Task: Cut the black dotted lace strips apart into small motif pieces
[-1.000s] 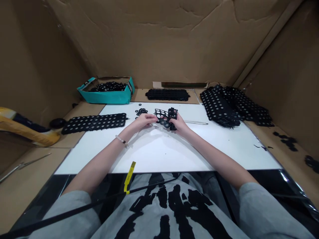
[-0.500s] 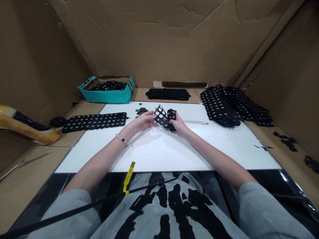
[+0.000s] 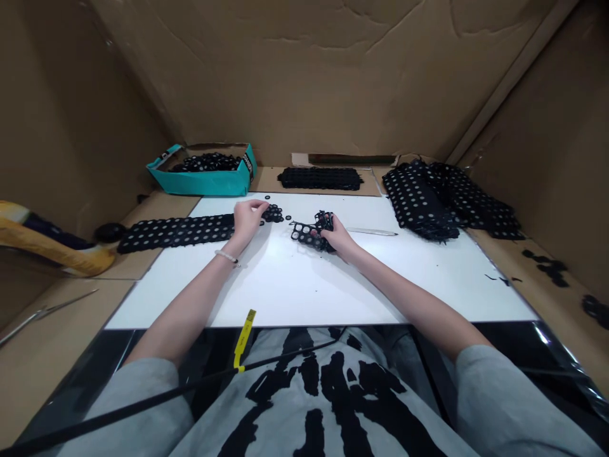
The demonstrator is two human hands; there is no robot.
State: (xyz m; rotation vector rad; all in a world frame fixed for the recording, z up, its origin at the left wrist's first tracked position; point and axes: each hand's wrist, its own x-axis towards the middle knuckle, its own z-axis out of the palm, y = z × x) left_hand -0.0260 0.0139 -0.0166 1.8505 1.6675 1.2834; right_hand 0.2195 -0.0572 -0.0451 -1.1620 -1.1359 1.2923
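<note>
My right hand (image 3: 340, 237) is closed around a bunched piece of black netting with round holes (image 3: 309, 236). The netting's loose end spreads out to the left, just over the white board. My left hand (image 3: 248, 218) has its thumb and fingertips pinched together at a small cluster of black rings (image 3: 273, 213). Whatever those fingertips hold, if anything, is too small to make out. A single black ring (image 3: 288, 218) lies between the cluster and the netting. Left of my left hand is a flat black strip with pale dots (image 3: 181, 232), its right end partly hidden behind the hand.
A teal box (image 3: 204, 184) filled with black dotted pieces stands at the back left. Behind the white board (image 3: 304, 285) lies a folded black stack (image 3: 321, 179). Black dotted sheets (image 3: 419, 203) are heaped at right, near a pen (image 3: 373, 231). Scissors (image 3: 45, 311) lie far left.
My left hand has left the netting and moved left to the ring cluster. The netting's loose end has dropped lower in my right hand, which has barely moved.
</note>
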